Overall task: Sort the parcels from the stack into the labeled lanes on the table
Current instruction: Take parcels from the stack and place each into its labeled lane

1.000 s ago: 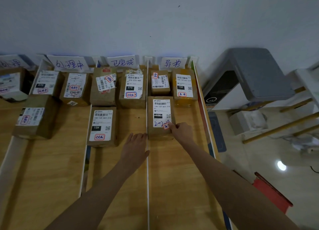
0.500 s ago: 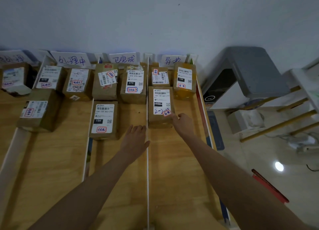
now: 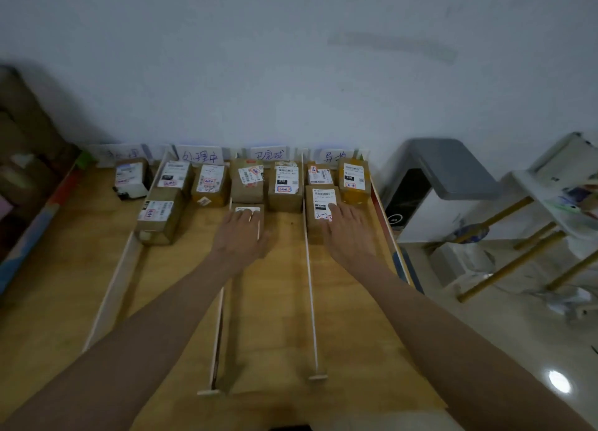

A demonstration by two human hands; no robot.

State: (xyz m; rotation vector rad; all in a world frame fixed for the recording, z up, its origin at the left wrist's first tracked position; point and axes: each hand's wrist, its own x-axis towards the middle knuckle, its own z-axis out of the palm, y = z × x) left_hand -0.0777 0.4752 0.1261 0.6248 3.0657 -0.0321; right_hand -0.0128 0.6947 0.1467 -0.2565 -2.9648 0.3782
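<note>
Parcel-sorting room, labelled lanes (image 3: 265, 301) (handwritten signs (image 3: 270, 155))

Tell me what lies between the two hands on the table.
In the head view, a thin white divider runs between the left hand and the right hand, with bare wooden table on either side of it. Each hand rests on its own parcel.
</note>
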